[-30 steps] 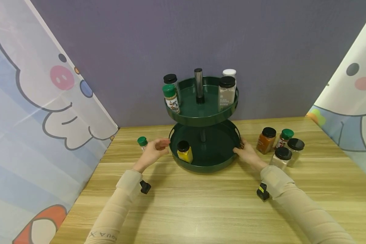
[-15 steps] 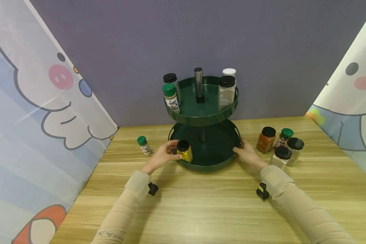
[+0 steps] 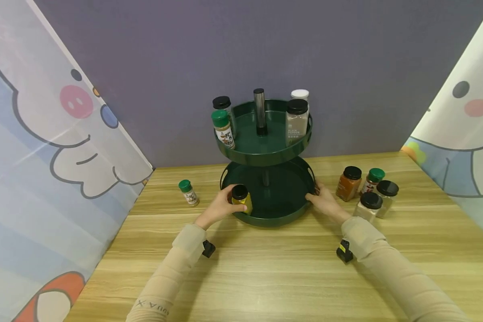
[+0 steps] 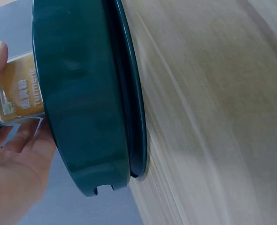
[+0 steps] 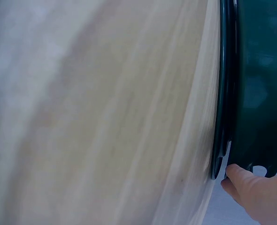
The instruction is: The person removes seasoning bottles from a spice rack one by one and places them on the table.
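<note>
A green two-tier round spice rack stands on the table. On its lower tray, near the front left rim, is a turmeric jar with yellow powder and a black lid. My left hand holds this jar, thumb on the near side and fingers on the far side. My right hand grips the lower tray's right rim by its handle cutout; in the right wrist view the thumb presses on the rim's edge. Upright on the upper tray are a green-capped shaker, a black-pepper jar and others behind them.
A small green-capped shaker stands on the wooden table left of the rack. Several jars, including an orange-brown one and a pale one, cluster by the right forearm. A grey wall panel rises behind.
My left hand has moved right from beside the lower tray's left rim and taken hold of the turmeric jar. The right hand stays at the rim. The view has shifted slightly.
</note>
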Demonstrator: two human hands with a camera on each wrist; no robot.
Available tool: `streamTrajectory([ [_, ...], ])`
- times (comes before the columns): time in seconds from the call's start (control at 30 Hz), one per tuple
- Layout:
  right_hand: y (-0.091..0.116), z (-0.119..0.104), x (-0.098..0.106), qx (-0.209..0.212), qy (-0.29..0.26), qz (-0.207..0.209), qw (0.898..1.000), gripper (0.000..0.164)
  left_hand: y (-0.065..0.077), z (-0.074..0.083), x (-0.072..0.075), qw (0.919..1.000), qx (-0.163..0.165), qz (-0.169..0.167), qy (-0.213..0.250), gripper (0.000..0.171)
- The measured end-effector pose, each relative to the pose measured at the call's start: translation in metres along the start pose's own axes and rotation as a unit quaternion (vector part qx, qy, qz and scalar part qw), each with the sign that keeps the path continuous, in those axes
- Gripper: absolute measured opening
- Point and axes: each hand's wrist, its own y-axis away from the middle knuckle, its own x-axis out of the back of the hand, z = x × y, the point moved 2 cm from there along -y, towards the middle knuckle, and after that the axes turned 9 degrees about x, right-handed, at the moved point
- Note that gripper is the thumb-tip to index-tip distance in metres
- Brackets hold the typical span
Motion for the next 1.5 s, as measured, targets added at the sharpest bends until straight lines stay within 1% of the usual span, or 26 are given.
streamTrajectory([
  [0.03,0.0,0.0,0.0,0.0,0.001,0.0,1.0,0.07,0.001,0.002,0.0,1.0,-0.001,0.002,-0.008,0.059],
  [0.07,0.0,0.001,0.0,-0.001,0.003,0.0,1.0,0.07,-0.001,0.0,0.0,0.9999,0.001,0.003,-0.012,0.059],
  [0.27,-0.001,-0.001,0.001,0.0,0.015,0.0,1.0,0.069,-0.014,-0.018,0.0,0.9997,0.008,0.005,-0.023,0.062],
  [0.33,-0.001,-0.002,0.001,0.0,0.017,0.002,1.0,0.069,-0.016,-0.02,0.001,0.9994,0.009,0.007,-0.031,0.061],
  [0.47,-0.002,-0.004,0.0,-0.002,0.017,0.004,1.0,0.069,-0.017,-0.021,0.001,0.9989,0.011,0.01,-0.045,0.06],
  [0.7,-0.001,-0.004,-0.001,-0.002,0.013,0.002,1.0,0.069,-0.017,-0.022,-0.001,0.9978,0.019,0.025,-0.059,0.055],
  [0.87,0.0,-0.003,-0.001,-0.01,0.017,0.001,1.0,0.07,-0.017,-0.024,-0.002,0.9971,0.01,0.033,-0.068,0.053],
  [1.07,0.001,-0.003,-0.001,-0.014,0.025,-0.002,1.0,0.072,-0.016,-0.025,-0.002,0.9972,0.007,0.033,-0.067,0.051],
  [1.23,0.001,-0.002,-0.001,-0.017,0.017,-0.003,1.0,0.073,-0.016,-0.024,-0.002,0.9972,0.002,0.037,-0.065,0.05],
  [1.37,0.0,-0.002,-0.001,-0.015,0.011,-0.003,1.0,0.073,-0.016,-0.023,-0.001,0.9974,-0.001,0.044,-0.058,0.05],
  [1.5,0.0,-0.002,0.0,-0.009,0.011,-0.001,1.0,0.073,-0.017,-0.021,0.002,0.9965,-0.006,0.056,-0.061,0.05],
])
